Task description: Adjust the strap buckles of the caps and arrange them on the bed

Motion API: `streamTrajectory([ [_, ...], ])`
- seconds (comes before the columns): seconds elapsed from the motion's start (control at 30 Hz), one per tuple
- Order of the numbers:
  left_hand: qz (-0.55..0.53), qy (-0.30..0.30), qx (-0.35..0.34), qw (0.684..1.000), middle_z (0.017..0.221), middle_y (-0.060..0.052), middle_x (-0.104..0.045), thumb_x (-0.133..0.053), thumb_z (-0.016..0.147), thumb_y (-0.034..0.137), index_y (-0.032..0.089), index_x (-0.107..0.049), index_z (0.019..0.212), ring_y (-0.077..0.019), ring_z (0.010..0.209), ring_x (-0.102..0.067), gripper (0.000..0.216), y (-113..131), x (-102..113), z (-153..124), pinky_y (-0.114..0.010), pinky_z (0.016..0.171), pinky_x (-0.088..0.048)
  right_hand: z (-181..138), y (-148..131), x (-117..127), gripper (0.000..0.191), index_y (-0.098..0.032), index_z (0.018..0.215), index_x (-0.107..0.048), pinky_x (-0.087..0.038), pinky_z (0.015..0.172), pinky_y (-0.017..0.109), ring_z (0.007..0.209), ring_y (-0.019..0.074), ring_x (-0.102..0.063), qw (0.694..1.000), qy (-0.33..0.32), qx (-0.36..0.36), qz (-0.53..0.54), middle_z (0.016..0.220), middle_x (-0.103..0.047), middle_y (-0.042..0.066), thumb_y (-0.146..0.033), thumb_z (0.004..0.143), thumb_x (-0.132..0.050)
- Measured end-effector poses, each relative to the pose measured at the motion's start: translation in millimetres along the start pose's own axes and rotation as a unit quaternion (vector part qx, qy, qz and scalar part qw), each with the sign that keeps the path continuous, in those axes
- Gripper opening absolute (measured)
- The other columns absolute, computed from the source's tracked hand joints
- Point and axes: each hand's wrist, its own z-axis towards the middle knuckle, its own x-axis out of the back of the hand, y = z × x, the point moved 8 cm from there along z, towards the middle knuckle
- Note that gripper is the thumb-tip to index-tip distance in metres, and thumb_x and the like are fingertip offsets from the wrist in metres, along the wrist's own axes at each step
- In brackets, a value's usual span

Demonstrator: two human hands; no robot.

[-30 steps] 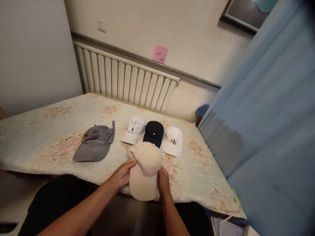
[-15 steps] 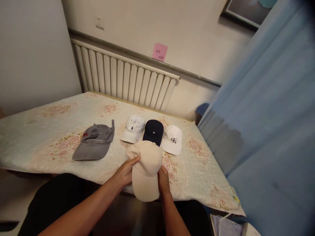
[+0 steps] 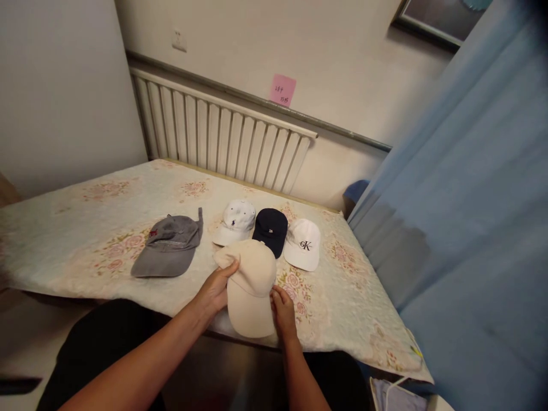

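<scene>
A cream baseball cap [image 3: 252, 285] is held over the front edge of the bed, its brim pointing toward me. My left hand [image 3: 217, 285] grips its left side, thumb on top and the other fingers hidden underneath. At the right edge of the cap, my right hand [image 3: 283, 308] pinches the fabric near where brim and crown meet. Just beyond lie a white cap with a small dark emblem [image 3: 237, 220], a navy cap [image 3: 270, 228] partly covered by the cream one, and a white cap with CK letters [image 3: 303, 244]. Farther left rests a grey cap [image 3: 171, 245], its strap sticking up.
The caps lie on a bed with a floral cover [image 3: 342, 308]. A white radiator [image 3: 222, 134] runs along the wall behind it. On the right hangs a blue curtain [image 3: 449, 228], and a bag-like item [image 3: 398, 394] sits below the bed's right corner.
The cream cap has shifted slightly up and left, tilting a little. My right hand's fingers have shifted at its edge and show more. The other caps stay where they lie.
</scene>
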Motion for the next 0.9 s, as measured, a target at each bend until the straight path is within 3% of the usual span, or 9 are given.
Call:
streamTrajectory([
  [0.27, -0.028, 0.07, -0.096, 0.993, 0.09, -0.012, -0.075, -0.063, 0.08, 0.014, 0.01, -0.058, 0.119, -0.0262, 0.082, -0.071, 0.04, 36.3, 2.8, 7.2, -0.041, 0.083, -0.055, -2.7, -7.2, 0.1, 0.034, -0.017, 0.103, -0.069, -0.052, 0.077, 0.032, 0.085, 0.0213, -0.065, 0.999, 0.002, 0.026, -0.027, 0.094, -0.073, 0.008, -0.037, 0.077, -0.059],
  [0.33, -0.036, 0.084, -0.117, 0.989, 0.088, -0.011, -0.075, -0.062, 0.081, 0.013, 0.01, -0.058, 0.117, -0.0249, 0.081, -0.071, 0.037, 41.1, 5.5, 10.4, -0.04, 0.083, -0.056, -4.0, -6.7, -4.4, 0.037, -0.018, 0.11, -0.066, -0.053, 0.075, 0.033, 0.08, 0.0211, -0.067, 0.999, -0.013, 0.035, -0.031, 0.093, -0.073, 0.007, -0.034, 0.077, -0.059],
  [0.5, -0.056, 0.11, -0.142, 0.982, 0.081, -0.009, -0.075, -0.062, 0.081, 0.011, 0.009, -0.063, 0.106, -0.0213, 0.072, -0.071, 0.025, 36.7, 12.1, 18.1, -0.037, 0.08, -0.056, -9.3, -3.0, -18.8, 0.052, -0.016, 0.127, -0.053, -0.053, 0.066, 0.03, 0.066, 0.0178, -0.065, 0.997, -0.045, 0.046, -0.037, 0.086, -0.072, 0.005, -0.027, 0.076, -0.058],
  [0.57, -0.06, 0.119, -0.147, 0.98, 0.079, -0.007, -0.075, -0.062, 0.081, 0.01, 0.01, -0.063, 0.103, -0.0196, 0.069, -0.07, 0.023, 32.7, 10.8, 17.3, -0.036, 0.079, -0.056, -11.2, -5.1, -19.7, 0.053, -0.016, 0.126, -0.055, -0.054, 0.068, 0.031, 0.075, 0.0199, -0.067, 0.998, -0.035, 0.039, -0.037, 0.094, -0.073, 0.007, -0.027, 0.074, -0.06],
  [0.7, -0.04, 0.115, -0.163, 0.979, 0.08, -0.007, -0.075, -0.064, 0.078, 0.009, 0.01, -0.064, 0.102, -0.0183, 0.067, -0.07, 0.024, 28.5, 0.5, 9.8, -0.034, 0.076, -0.057, -15.0, -21.7, -20.6, 0.042, -0.02, 0.115, -0.066, -0.051, 0.09, 0.037, 0.104, 0.0246, -0.063, 0.994, -0.026, 0.083, -0.065, 0.113, -0.07, 0.008, -0.027, 0.073, -0.062],
  [0.9, -0.002, 0.087, -0.165, 0.982, 0.088, -0.01, -0.075, -0.063, 0.08, 0.013, 0.01, -0.064, 0.108, -0.0213, 0.079, -0.071, 0.028, 25.9, -13.9, -3.4, -0.032, 0.078, -0.056, -18.0, -29.8, -25.5, 0.034, -0.022, 0.11, -0.069, -0.047, 0.095, 0.037, 0.106, 0.0236, -0.063, 0.99, -0.042, 0.119, -0.069, 0.112, -0.07, 0.006, -0.032, 0.081, -0.053],
])
